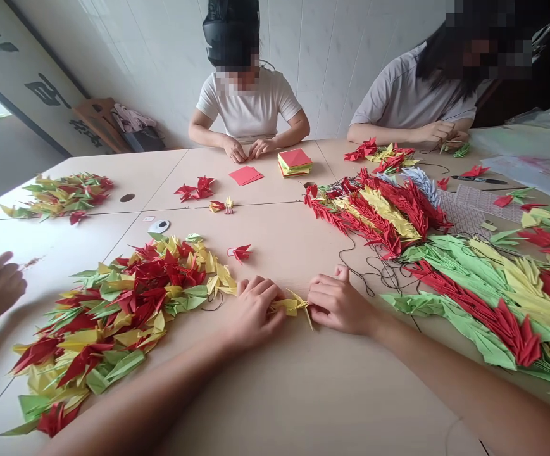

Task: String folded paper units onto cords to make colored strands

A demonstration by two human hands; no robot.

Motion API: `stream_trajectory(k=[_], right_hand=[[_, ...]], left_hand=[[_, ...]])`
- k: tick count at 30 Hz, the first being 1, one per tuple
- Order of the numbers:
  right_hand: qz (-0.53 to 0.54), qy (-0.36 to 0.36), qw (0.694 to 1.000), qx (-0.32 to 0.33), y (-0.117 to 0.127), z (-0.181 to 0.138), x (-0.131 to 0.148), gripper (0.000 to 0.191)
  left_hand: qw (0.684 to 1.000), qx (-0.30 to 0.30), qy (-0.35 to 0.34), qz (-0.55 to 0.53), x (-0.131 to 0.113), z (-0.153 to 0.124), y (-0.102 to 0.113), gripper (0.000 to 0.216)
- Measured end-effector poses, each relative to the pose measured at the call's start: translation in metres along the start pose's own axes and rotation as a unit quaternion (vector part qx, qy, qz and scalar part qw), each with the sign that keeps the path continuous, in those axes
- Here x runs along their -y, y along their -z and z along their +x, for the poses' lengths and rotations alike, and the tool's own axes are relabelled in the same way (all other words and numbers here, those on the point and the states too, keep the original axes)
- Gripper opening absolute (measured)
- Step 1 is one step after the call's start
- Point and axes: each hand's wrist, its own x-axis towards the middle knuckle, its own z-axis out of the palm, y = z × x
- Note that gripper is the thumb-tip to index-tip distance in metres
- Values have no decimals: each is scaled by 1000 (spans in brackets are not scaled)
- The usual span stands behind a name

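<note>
The folded paper (292, 306) in the grip is plain yellow. At the left of the grip, the pile of folded pieces (127, 304) mixes red, yellow and light green. At the right, the garlands (474, 307) are coloured in bands of red, yellow and light green. Well beyond the grip, the stack of sheets (295, 159) is red on top, with yellow and green below. The table (374, 392) beneath is pale beige.
</note>
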Motion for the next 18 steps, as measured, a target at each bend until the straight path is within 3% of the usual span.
stream_trajectory(k=[7, 11, 18], right_hand=[[-43, 44, 998, 30, 0, -2, -1, 19], [-31, 52, 998, 33, 1, -4, -3, 16], [36, 1, 998, 56, 6, 0, -1, 13]], left_hand=[[998, -46, 8, -36, 5, -2, -5, 3], [997, -68, -28, -37, 6, -4, -5, 5], [995, -61, -68, -41, 8, -4, -4, 5]])
